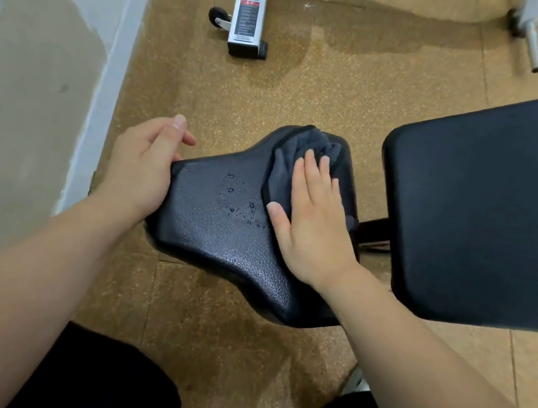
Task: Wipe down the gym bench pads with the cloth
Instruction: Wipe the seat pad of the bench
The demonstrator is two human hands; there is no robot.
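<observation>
While pressing the cloth [304, 160] flat on the seat pad [222, 232] at frame centre, right hand [313, 224] spread open; droplets [240, 203] just left, nearest it. Left hand [144, 169] clamped on pad's left edge.

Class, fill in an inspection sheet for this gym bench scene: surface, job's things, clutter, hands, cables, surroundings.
Surface: seat pad, black and textured, with water droplets near its middle, not yet wiped.
Job's things: grey cloth bunched on the far end of the seat pad; larger back pad to the right, no droplets visible.
Clutter: nothing seen.
Hands: left hand grips the seat pad's left edge; right hand presses flat on the cloth.
Cables: nothing seen.
Surroundings: speckled cork-coloured floor with dark wet patches; white frame leg with a small wheel; stained wall on the left.
</observation>
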